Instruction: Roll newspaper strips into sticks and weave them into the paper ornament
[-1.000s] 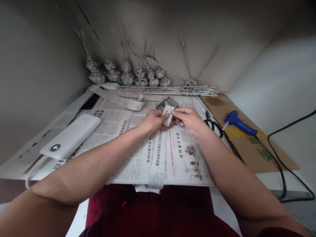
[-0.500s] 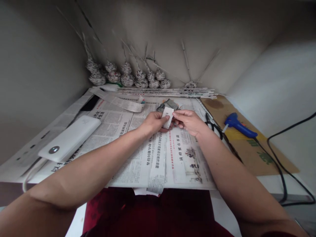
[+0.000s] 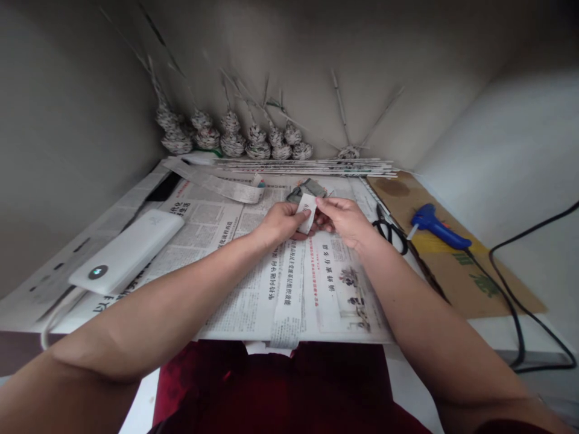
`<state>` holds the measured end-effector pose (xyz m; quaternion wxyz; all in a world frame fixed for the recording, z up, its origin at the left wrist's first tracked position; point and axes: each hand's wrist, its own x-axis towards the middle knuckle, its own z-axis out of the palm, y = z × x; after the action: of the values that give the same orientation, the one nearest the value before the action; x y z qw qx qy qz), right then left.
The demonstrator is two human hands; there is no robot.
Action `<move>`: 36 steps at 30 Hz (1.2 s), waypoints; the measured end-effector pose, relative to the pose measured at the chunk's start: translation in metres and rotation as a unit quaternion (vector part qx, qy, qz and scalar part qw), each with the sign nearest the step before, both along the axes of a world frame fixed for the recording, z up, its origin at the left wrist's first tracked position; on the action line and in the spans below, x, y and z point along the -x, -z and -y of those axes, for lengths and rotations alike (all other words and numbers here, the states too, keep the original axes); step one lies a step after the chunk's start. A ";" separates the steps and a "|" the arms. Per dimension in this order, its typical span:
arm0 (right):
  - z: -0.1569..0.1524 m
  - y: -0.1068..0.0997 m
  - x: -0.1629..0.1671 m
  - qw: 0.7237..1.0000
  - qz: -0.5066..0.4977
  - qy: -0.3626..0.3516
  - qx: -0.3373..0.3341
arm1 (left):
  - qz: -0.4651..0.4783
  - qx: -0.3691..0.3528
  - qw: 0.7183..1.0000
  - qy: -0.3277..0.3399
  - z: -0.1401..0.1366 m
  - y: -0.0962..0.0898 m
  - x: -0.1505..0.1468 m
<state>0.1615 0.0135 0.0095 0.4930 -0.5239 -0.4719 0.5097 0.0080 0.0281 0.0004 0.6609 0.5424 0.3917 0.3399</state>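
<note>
Here's the white paper strip (image 3: 307, 211), up between the two hands above the middle of the newspaper (image 3: 253, 271), and the left hand (image 3: 284, 222) has it pinched, thumb pressed on its face and fingers behind. Over on the other edge, the right hand (image 3: 341, 216) nips the upper corner with thumb and forefinger, the remaining fingers curled in (partly hidden, those). Just beyond sits a crumpled grey item (image 3: 306, 188). Near the right forearm, black-handled scissors (image 3: 392, 234); further right, a blue glue gun (image 3: 438, 228) lies on brown cardboard (image 3: 497, 289). Out left, a white power bank (image 3: 129, 252) rests beyond the left forearm. And at the back, a bundle of paper sticks (image 3: 312, 167) lies crosswise before a row of woven gourd shapes (image 3: 233, 144).
</note>
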 end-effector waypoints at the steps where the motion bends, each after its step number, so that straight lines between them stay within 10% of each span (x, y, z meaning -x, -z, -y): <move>1: 0.000 0.000 -0.001 1.000 -0.004 -0.004 -0.001 | 0.000 0.000 1.000 -0.001 0.000 0.000 0.000; 36: -0.002 0.009 -0.001 0.995 0.094 0.013 -0.042 | -0.003 -0.028 0.999 0.020 -0.004 0.010 0.000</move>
<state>0.1629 0.0156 0.0009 0.4746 -0.5543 -0.5302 0.4319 0.0081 0.0325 -0.0093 0.6504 0.5697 0.3733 0.3361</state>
